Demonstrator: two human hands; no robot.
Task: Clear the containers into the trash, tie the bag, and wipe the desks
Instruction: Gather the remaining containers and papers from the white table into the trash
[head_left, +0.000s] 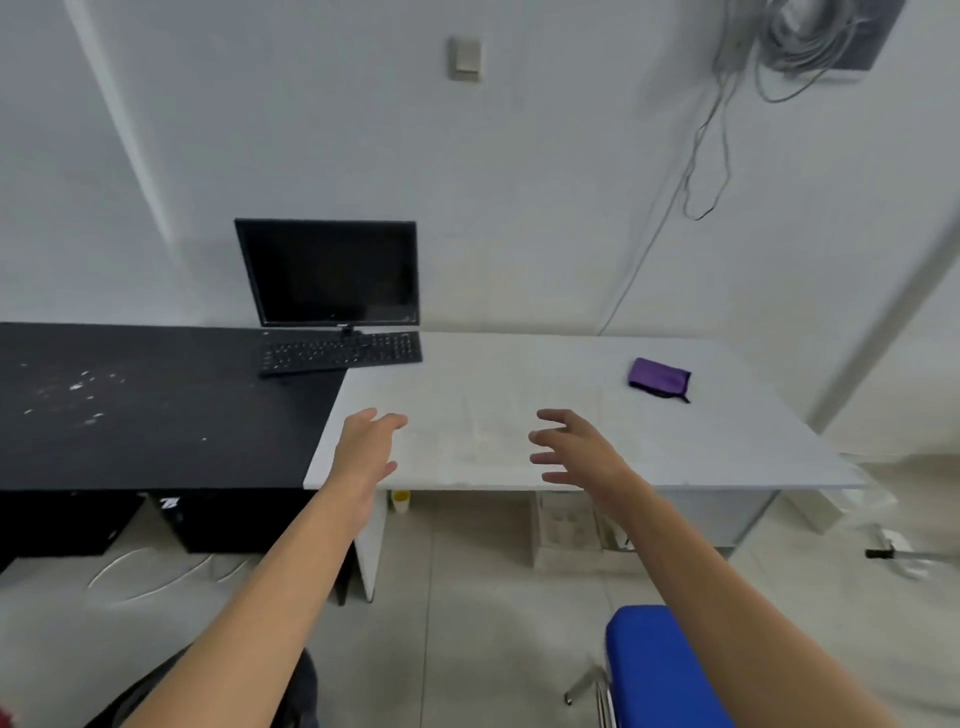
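Two bare hands are seen stretched forward over the near edge of a white desk (519, 374). The left hand (366, 449) is held with its fingers loosely spread and nothing between them; it hovers above the near left corner of the white top. The right hand (574, 449) is likewise empty, its fingers splayed wide and slightly curled, above the front edge of the same desk. A purple cloth (658, 378), folded or bunched, is laid on the far right part of the white desk, well apart from both hands. A black desk (130, 415) is butted against the white one on the left; pale specks and smears are scattered over its surface. A black monitor (332, 273) with a dark screen is stood at the back where the two desks meet, and a black keyboard (340, 353) is placed just in front of it, straddling the joint. A small mark is visible on the monitor's lower bezel, but it is too small to be read. Under the black desk a dark box (218, 522) bears a white logo that cannot be made out. A blue chair seat (660, 670) is seen at the lower right, and grey cables (779, 47) are hung on the wall above.
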